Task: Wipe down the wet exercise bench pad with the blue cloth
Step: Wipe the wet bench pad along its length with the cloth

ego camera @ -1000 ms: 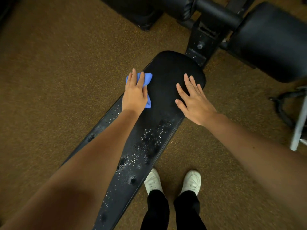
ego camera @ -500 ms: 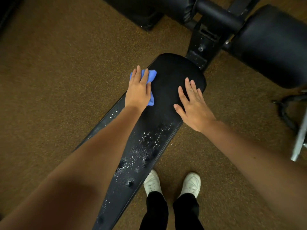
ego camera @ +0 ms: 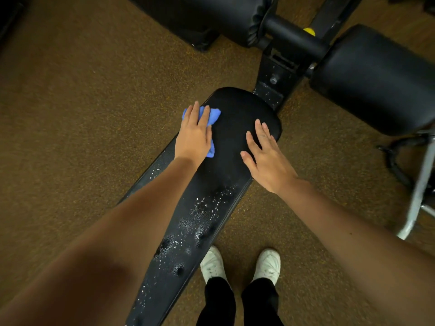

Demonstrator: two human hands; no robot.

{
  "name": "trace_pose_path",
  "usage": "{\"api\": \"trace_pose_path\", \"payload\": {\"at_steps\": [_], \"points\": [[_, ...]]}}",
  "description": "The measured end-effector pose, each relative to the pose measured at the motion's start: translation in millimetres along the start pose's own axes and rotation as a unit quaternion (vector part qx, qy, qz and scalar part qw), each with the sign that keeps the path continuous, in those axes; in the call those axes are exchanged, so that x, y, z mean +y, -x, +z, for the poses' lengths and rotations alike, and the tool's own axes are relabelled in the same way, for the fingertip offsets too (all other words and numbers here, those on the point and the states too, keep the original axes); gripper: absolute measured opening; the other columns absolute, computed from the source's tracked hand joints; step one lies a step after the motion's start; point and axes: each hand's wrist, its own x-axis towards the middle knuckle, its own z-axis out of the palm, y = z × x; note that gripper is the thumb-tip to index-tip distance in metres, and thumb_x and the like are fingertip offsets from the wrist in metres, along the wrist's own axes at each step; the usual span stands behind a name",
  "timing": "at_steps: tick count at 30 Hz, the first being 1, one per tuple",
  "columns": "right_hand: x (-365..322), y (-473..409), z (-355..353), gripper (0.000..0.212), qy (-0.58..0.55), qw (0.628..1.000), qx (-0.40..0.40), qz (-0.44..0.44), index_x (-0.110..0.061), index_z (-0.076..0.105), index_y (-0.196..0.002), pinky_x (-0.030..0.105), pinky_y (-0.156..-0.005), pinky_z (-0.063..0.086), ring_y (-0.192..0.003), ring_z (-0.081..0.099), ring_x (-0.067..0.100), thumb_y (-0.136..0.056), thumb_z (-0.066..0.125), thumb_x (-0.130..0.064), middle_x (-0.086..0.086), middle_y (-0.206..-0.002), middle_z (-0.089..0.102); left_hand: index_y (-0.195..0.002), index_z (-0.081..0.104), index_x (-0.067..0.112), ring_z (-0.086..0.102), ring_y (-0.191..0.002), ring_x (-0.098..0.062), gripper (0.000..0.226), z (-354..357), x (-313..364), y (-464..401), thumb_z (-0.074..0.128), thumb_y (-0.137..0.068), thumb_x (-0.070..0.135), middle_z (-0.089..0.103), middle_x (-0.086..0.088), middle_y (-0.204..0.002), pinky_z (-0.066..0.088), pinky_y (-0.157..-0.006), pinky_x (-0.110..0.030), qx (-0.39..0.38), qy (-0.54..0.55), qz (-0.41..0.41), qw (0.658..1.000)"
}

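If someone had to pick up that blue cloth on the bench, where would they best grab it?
Probably the bunched far end of the crumpled blue cloth, which sticks out past the left hand lying flat on its middle. Come from above at the black padded bench's far end and pinch that loose fold with the fingers.

Matt black vinyl bench pad (ego camera: 226,165) beaded with droplets; soft blue cloth (ego camera: 213,116).

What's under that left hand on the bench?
A blue cloth lies under the left hand, pressed flat on the bench pad. Its ends stick out past the fingers and palm; the middle is covered.
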Motion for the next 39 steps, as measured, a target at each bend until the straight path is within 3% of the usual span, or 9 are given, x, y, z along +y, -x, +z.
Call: {"api": "trace_pose_path", "payload": {"at_steps": [3,7,11,16,21,27,33,39], "points": [[-1,0,2,0.058,-0.001,1.000,0.010,-0.001,-0.006,0.017,-0.147,0.033,-0.116,-0.001,-0.143,-0.013,0.020,-0.100,0.027,-0.038,0.010,-0.156,-0.012,-0.142,0.031,0.005,0.016,-0.142,-0.034,0.045,2,8,1,0.036,-0.098,0.015,0.022,-0.021,-0.151,0.020,-0.115,-0.043,-0.014,-0.004,0.048,0.999],[2,1,1,0.055,-0.001,1.000,0.016,-0.007,-0.007,0.018,-0.147,0.030,-0.114,-0.001,-0.143,-0.012,0.018,-0.100,0.027,-0.036,0.008,-0.157,-0.010,-0.137,0.040,0.003,0.028,-0.137,-0.038,0.046,10,11,39,0.031,-0.095,0.021,0.034,-0.023,-0.145,0.033,-0.108,-0.052,-0.041,-0.019,0.146,0.988],[7,3,-6,0.055,0.007,1.000,-0.001,-0.012,-0.009,0.020,-0.146,0.030,-0.114,0.004,-0.143,-0.010,0.017,-0.100,0.028,-0.037,0.005,-0.157,-0.008,-0.137,0.040,0.005,0.026,-0.138,-0.035,0.048,8,1,39,0.029,-0.096,0.025,0.033,-0.021,-0.146,0.034,-0.109,-0.045,-0.015,0.000,0.086,0.996],[4,3,-6,0.056,-0.004,1.000,-0.014,-0.005,-0.007,0.019,-0.146,0.030,-0.114,0.000,-0.143,-0.012,0.017,-0.100,0.026,-0.037,0.006,-0.157,-0.010,-0.140,0.035,0.003,0.019,-0.140,-0.038,0.044,14,23,20,0.038,-0.098,0.016,0.026,-0.024,-0.148,0.024,-0.113,-0.048,0.002,0.014,0.009,1.000],[7,4,-6,0.057,0.000,1.000,-0.016,-0.010,-0.008,0.015,-0.147,0.027,-0.112,-0.004,-0.142,-0.015,0.016,-0.100,0.024,-0.038,0.005,-0.157,-0.012,-0.134,0.043,0.000,0.028,-0.135,-0.041,0.045,20,25,70,0.034,-0.094,0.018,0.036,-0.026,-0.143,0.032,-0.108,-0.053,-0.018,0.007,0.115,0.993],[0,3,-7,0.059,0.015,0.999,-0.033,0.009,-0.007,0.014,-0.147,0.030,-0.114,-0.002,-0.142,-0.015,0.018,-0.100,0.023,-0.041,0.007,-0.156,-0.013,-0.141,0.033,0.004,0.012,-0.142,-0.034,0.044,13,17,57,0.038,-0.098,0.014,0.022,-0.021,-0.151,0.022,-0.115,-0.045,0.025,0.046,-0.069,0.996],[-3,9,-2,0.061,0.032,0.999,-0.032,-0.006,-0.005,0.011,-0.147,0.031,-0.114,-0.001,-0.142,-0.015,0.017,-0.100,0.023,-0.041,0.006,-0.156,-0.013,-0.134,0.043,-0.001,0.029,-0.134,-0.042,0.047,16,15,91,0.031,-0.094,0.020,0.036,-0.027,-0.143,0.035,-0.105,-0.054,-0.002,0.011,0.065,0.998],[-12,18,5,0.060,0.046,0.997,-0.041,-0.045,-0.004,0.013,-0.147,0.033,-0.116,-0.001,-0.143,-0.012,0.018,-0.100,0.025,-0.039,0.007,-0.157,-0.010,-0.142,0.030,0.006,0.011,-0.143,-0.032,0.045,11,7,85,0.036,-0.099,0.016,0.019,-0.018,-0.153,0.020,-0.116,-0.041,0.018,0.036,-0.065,0.997]]}}
